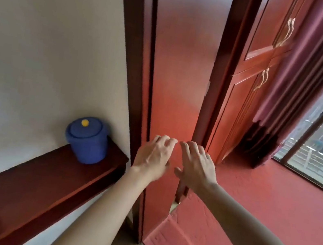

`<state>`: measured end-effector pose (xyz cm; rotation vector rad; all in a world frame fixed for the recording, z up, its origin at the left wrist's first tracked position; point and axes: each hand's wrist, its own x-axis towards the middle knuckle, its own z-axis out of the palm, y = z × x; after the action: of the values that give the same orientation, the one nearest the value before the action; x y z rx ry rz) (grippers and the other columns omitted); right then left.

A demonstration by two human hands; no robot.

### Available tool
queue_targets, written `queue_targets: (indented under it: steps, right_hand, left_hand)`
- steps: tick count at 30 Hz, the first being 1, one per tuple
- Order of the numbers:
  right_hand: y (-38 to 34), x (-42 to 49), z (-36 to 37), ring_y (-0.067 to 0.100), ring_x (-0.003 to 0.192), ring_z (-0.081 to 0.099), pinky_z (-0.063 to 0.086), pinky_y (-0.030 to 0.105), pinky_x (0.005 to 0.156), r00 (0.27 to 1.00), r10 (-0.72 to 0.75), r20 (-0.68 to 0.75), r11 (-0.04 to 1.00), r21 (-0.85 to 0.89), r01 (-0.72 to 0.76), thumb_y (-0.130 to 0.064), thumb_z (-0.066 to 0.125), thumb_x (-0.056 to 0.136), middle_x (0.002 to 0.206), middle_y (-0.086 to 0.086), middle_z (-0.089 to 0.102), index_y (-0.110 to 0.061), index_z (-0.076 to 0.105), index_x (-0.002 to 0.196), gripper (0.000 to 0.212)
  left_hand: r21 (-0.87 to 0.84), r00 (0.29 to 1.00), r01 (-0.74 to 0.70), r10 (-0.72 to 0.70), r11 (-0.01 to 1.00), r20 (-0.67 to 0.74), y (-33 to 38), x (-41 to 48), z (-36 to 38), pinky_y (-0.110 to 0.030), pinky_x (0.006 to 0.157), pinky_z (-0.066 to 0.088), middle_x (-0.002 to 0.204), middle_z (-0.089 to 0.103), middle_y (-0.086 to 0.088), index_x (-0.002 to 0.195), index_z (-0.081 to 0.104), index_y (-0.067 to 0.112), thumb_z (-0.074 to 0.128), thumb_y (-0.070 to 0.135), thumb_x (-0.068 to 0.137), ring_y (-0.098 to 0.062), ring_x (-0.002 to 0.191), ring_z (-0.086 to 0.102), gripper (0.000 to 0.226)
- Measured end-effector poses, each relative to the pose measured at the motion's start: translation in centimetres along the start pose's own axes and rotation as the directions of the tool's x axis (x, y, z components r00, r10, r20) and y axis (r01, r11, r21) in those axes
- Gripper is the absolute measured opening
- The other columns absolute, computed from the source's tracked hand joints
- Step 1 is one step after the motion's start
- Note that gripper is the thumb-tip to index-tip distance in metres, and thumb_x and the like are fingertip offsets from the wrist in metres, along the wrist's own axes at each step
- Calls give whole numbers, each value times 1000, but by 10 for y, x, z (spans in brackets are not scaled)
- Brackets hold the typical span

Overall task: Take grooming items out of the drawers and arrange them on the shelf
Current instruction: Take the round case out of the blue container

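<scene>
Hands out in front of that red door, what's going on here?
A person holds both bare hands out, the left hand and right hand side by side, fingers loosely spread and gripping nothing, in front of a red door. On the dark shelf to the left stands a blue lidded pot. No drawer is in view.

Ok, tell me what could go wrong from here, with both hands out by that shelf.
1. The blue lidded pot stands near the right end of the shelf, close to the left hand; a careless sweep might knock it off.
2. The right hand hovers by the edge of the door; fingers could get pinched if it swings.
</scene>
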<state>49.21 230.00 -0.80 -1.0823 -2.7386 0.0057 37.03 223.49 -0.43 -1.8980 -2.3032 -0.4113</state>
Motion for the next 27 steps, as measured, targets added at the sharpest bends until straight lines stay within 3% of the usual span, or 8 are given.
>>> queue_targets:
  steps: [5,9,13,19,27]
  right_hand:
    - [-50,20,5,23,123,45,41,34,97,966,-257,20,964,74,255,-39,63,83,138,4,39,-15,30,140,70]
    - [-93,25,10,26,118,47,43,36,92,904,-428,9,896,136,423,-36,63,80,133,5,44,-13,37,136,65]
    - [-127,28,12,25,123,43,42,36,96,838,-546,-1,828,150,540,-37,62,83,136,5,41,-13,32,139,69]
    - [-160,33,15,23,122,43,42,35,97,778,-628,15,772,138,620,-41,59,85,136,4,39,-13,27,141,71]
    - [-187,54,23,25,123,42,41,36,95,731,-682,28,729,117,675,-40,59,85,137,6,38,-11,28,140,70]
  left_hand:
    - [116,970,241,-240,964,-25,-37,-42,-21,-37,79,48,124,51,-3,132,40,18,58,24,85,-23,117,45,51]
    - [183,896,444,-439,877,-66,-65,-84,-36,-38,80,50,125,52,-4,134,41,18,60,25,84,-24,116,48,54]
    - [213,808,587,-581,781,-96,-81,-122,-47,-38,79,49,122,54,-5,131,44,17,64,24,79,-27,113,50,56]
    - [247,703,707,-699,663,-134,-91,-165,-52,-35,83,46,126,51,-4,136,38,18,61,25,82,-25,116,47,59]
    - [228,624,778,-762,585,-172,-109,-178,-53,-33,81,47,123,52,-5,133,40,16,62,25,81,-24,112,49,57]
